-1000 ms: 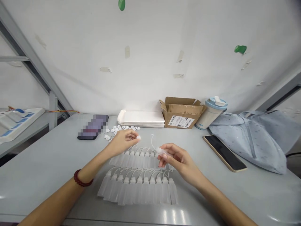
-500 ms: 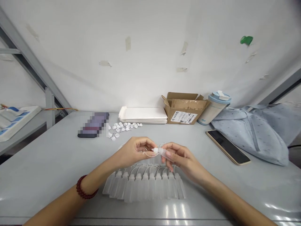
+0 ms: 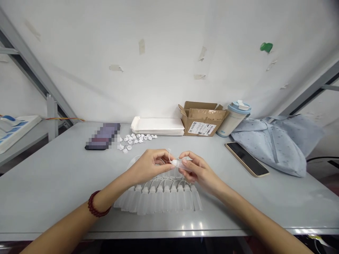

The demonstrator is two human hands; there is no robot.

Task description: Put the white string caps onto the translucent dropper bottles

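Observation:
A small translucent squeeze bottle [image 3: 182, 164] lies almost level above the grey table, its neck toward the left. My right hand [image 3: 202, 171] is closed round its body. With thumb and finger, my left hand [image 3: 150, 164] pinches the white nozzle cap [image 3: 174, 162] at the bottle's neck; a thin strap sticks up there. Below both hands, a row of similar squeeze bottles [image 3: 159, 199] lies side by side, with looped straps at their necks. More bottles behind this row are partly hidden by my hands.
Loose white caps [image 3: 137, 138] are scattered beyond my left hand. Along the wall stand white envelopes [image 3: 159, 126], an open cardboard box [image 3: 202, 121] and a tumbler [image 3: 233, 118]. A phone [image 3: 246, 158] and blue cloth bag [image 3: 272, 148] lie right, another phone [image 3: 103, 135] left.
The bottle's strap, earlier hanging in a loop by the left fingers, now points upward. My left fingers have closed onto the neck's cap. The whole view has shifted slightly.

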